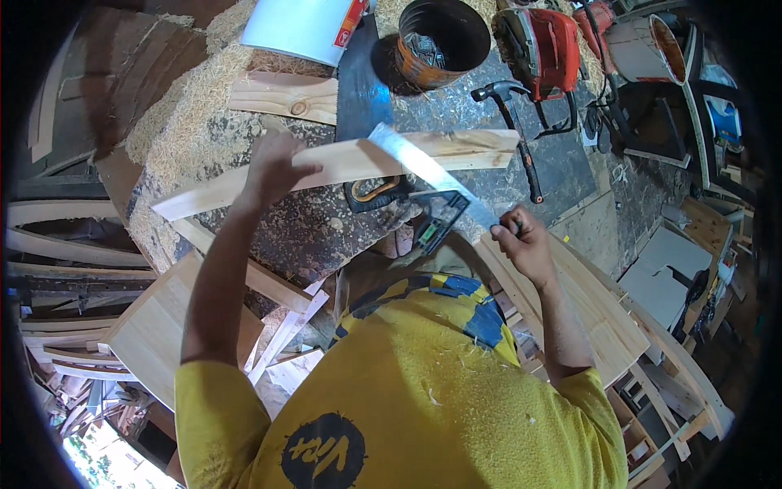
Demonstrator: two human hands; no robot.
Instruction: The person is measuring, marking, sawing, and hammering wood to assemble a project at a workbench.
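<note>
A curved pale wooden board lies across the workbench in front of me. My left hand rests on its left part, fingers apart. A combination square crosses the board's right half at a slant, its metal blade reaching past the near edge. The square's dark head with a green vial sits along the blade on the near side of the board. At the blade's near end my right hand is closed round it; a small dark tip shows between the fingers, too small to name.
A handsaw passes beneath the board. Beyond stand a rusty tin of metal pieces and a white bucket. A hammer and a red power tool lie right. Wooden panels flank me; shavings cover the bench's left.
</note>
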